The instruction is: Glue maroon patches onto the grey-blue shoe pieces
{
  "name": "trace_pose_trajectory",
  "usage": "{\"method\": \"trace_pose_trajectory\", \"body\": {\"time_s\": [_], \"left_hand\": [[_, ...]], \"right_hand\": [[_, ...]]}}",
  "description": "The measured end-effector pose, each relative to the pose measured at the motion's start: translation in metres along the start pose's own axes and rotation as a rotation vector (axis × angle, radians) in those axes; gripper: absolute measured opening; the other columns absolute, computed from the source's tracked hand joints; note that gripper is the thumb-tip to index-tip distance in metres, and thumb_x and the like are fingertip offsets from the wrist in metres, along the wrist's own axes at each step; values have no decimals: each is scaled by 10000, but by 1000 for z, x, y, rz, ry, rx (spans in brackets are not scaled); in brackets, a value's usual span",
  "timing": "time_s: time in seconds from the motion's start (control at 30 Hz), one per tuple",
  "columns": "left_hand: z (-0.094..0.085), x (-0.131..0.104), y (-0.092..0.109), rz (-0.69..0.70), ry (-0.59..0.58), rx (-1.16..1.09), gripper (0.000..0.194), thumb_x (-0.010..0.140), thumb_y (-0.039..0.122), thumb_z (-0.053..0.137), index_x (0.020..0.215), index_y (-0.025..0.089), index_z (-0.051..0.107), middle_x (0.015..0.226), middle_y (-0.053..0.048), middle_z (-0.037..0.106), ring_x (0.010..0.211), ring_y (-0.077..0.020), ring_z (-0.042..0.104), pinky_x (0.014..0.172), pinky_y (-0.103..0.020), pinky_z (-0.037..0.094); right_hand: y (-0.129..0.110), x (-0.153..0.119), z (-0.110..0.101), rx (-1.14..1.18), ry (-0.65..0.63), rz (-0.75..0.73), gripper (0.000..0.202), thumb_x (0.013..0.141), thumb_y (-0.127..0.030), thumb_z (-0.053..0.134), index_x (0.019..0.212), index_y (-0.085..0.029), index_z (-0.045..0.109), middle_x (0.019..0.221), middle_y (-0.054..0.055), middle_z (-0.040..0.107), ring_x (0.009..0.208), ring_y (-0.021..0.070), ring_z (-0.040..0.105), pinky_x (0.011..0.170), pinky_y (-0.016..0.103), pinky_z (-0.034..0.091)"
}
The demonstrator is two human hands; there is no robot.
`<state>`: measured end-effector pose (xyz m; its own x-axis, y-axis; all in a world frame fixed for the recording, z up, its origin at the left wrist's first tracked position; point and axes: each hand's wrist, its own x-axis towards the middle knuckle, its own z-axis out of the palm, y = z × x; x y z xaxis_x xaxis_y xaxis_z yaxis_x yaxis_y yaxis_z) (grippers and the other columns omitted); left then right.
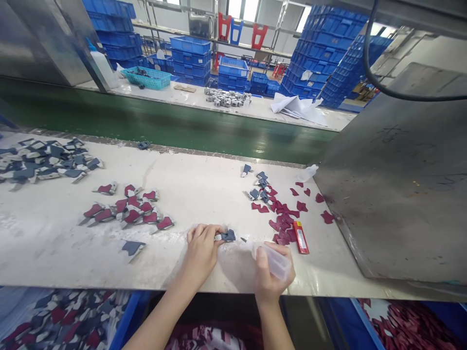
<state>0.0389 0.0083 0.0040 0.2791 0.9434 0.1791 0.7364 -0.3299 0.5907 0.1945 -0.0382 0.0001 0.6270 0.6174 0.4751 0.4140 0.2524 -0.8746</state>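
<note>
My left hand (203, 245) pinches a small dark blue and white moulded piece (228, 236) on the white worktop. My right hand (272, 272) is wrapped round a translucent plastic squeeze bottle (279, 262), tilted with its narrow end towards that piece. Right of the bottle lies a red box with a yellow end (301, 237), beside a heap of thin maroon pieces (282, 221). Several dark blue pieces (260, 184) lie just behind the heap. To the left sits a group of white pieces with maroon faces (133, 208), and nearer me a single blue-faced one (133, 248).
A pile of blue and white pieces (47, 160) covers the far left. Behind the worktop runs a green conveyor belt (175, 124). A metal housing (397, 184) bounds the right side. Below the edge are bins of mixed pieces (62, 316) and maroon pieces (408, 323).
</note>
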Motion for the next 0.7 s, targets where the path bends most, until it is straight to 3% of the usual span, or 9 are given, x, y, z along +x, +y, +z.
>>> {"method": "trace_pose_trajectory", "body": {"time_s": [0.1,0.23,0.3,0.37,0.47,0.63,0.7], "left_hand": [[0,0,-2,15,15,-1,184,898,124,523,1037,232,578,1063,-43,725,1009,-250,592,906,-432,345],[0,0,-7,38,25,0,164,898,170,532,1039,238,579,1046,-45,723,1001,-266,596,889,-437,347],[-1,1,-9,48,28,3,149,901,195,535,1036,242,578,1037,-48,722,998,-277,599,882,-442,345],[-1,1,-11,54,35,8,128,901,243,556,1026,249,582,1022,-48,722,991,-286,603,879,-444,345],[-2,1,-11,67,48,15,135,895,316,583,1014,255,592,1012,-51,724,972,-286,607,872,-438,355],[-2,1,-11,55,41,17,116,894,305,575,990,252,609,1011,-47,726,964,-278,609,877,-438,364],[-2,1,-13,42,30,-5,112,895,315,576,983,255,612,1015,-43,726,974,-278,612,898,-451,364]], "right_hand": [[-1,12,4,68,-8,141,283,794,-404,717,898,-165,604,767,25,636,650,168,638,585,271,525],[-11,29,29,131,-191,159,344,724,-323,792,958,-195,575,1008,80,700,956,228,686,839,351,550],[-11,35,46,115,-282,188,446,721,-286,787,1102,-210,569,1129,94,700,1064,234,668,892,355,540],[-7,38,61,64,-395,231,502,754,-245,741,1223,-222,563,1155,89,704,1021,224,687,865,351,556],[2,37,72,-97,-464,250,471,763,-228,721,1223,-200,624,1082,99,718,875,225,709,833,374,568],[8,39,56,-207,-479,84,539,789,-298,726,1300,-188,599,1142,120,695,1046,261,634,888,385,528],[11,45,38,-303,-397,4,492,825,-397,696,1269,-196,626,1134,117,691,1073,282,578,919,424,486]]}}
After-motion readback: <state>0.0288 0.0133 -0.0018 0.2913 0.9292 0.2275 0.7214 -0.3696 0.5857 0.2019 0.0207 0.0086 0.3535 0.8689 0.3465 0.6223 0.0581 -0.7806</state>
